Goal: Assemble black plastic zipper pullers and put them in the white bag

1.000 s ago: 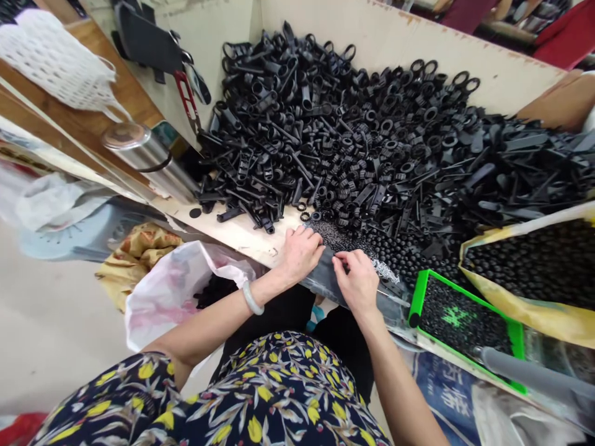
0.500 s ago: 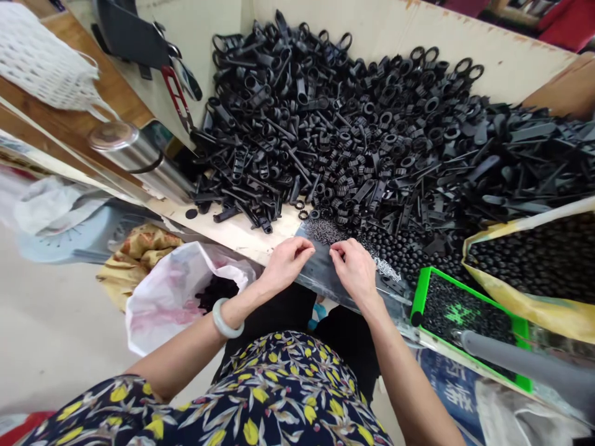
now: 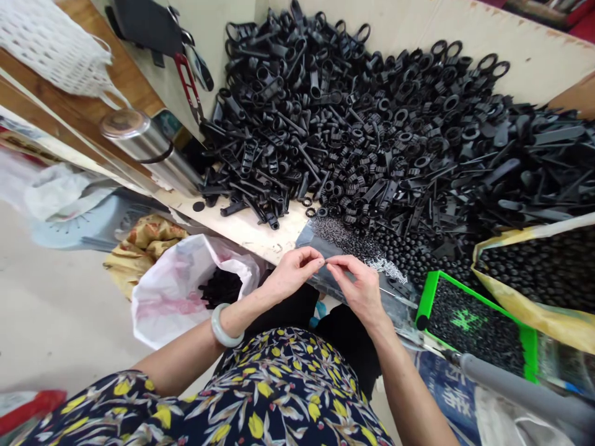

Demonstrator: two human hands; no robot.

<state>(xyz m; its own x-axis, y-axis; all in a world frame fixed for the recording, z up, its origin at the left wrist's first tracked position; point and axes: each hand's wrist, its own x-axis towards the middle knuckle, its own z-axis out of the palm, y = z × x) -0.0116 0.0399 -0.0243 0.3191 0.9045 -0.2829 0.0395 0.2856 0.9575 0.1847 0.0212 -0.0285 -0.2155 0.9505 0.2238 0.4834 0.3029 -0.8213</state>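
The left hand [image 3: 292,272] and right hand [image 3: 356,291] were pinched shut over a gray plastic sheet [image 3: 311,238], but I could not tell if they held anything.

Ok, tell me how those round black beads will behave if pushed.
The round black beads will probably roll and scatter at a push, since they look smooth and spherical. Each is likely light, being small and seemingly plastic. They lie loose beside the plastic sheet, so a nudge could spread them.
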